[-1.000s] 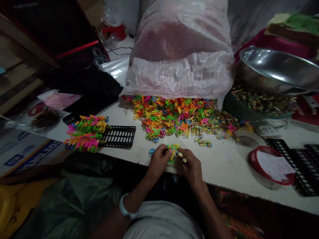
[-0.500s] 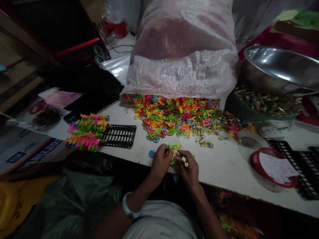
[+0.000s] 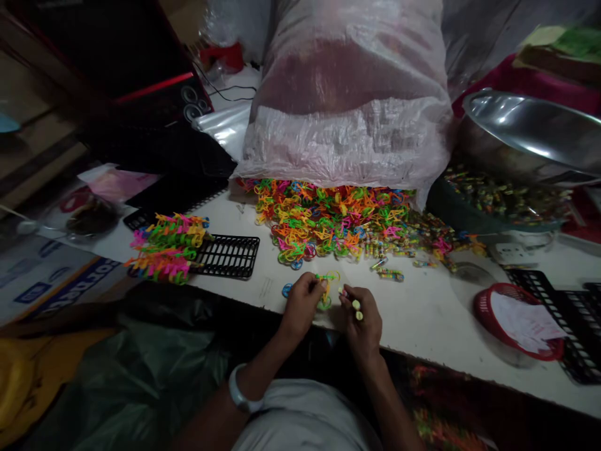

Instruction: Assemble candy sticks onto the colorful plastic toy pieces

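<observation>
My left hand (image 3: 302, 304) is closed in a pinch on a small green and yellow plastic piece (image 3: 327, 283) at the near edge of the white table (image 3: 422, 313). My right hand (image 3: 361, 316) is closed round a thin stick-like piece with a pale tip (image 3: 355, 304), a little apart from the left. A blue round piece (image 3: 287, 290) lies just left of my left hand. Beyond the hands spreads a heap of bright plastic pieces (image 3: 328, 216).
A big plastic sack (image 3: 347, 100) stands behind the heap. A black grid tray (image 3: 225, 255) bears a row of coloured pieces (image 3: 166, 247) on the left. A red basket with paper (image 3: 516, 322), more black trays (image 3: 563, 307) and a steel bowl (image 3: 530, 134) are on the right.
My hands have drawn slightly apart; the stick in my right hand has come away from the green and yellow piece. The view has shifted a little.
</observation>
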Available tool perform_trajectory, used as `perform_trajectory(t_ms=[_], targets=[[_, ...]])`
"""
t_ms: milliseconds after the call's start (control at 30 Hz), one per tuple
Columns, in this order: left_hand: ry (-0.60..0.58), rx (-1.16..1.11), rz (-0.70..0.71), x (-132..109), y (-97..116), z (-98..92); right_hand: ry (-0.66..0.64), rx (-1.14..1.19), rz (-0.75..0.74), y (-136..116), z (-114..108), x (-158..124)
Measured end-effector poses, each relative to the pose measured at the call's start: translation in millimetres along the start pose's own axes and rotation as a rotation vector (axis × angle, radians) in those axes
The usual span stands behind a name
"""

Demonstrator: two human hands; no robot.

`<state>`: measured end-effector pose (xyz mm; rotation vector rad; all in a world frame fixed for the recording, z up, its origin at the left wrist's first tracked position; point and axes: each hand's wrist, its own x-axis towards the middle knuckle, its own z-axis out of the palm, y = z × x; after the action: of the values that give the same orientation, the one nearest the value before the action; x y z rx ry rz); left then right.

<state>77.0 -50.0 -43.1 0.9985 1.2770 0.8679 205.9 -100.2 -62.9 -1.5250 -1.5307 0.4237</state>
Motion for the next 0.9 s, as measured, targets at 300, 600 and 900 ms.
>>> perform_trajectory(t_ms=[300,600,900], targets=[[0.007,0.093,0.059,-3,4,5.0,-0.038,0.008,0.124,3,3,5],[0.111,0.163,0.061,-6,1,10.2,-0.108,-0.06,-0.034,3,6,2],[-0.002,0.182,0.099,-9,1,21.9,-0.026,-0.005,0.109,8,-2,-8]])
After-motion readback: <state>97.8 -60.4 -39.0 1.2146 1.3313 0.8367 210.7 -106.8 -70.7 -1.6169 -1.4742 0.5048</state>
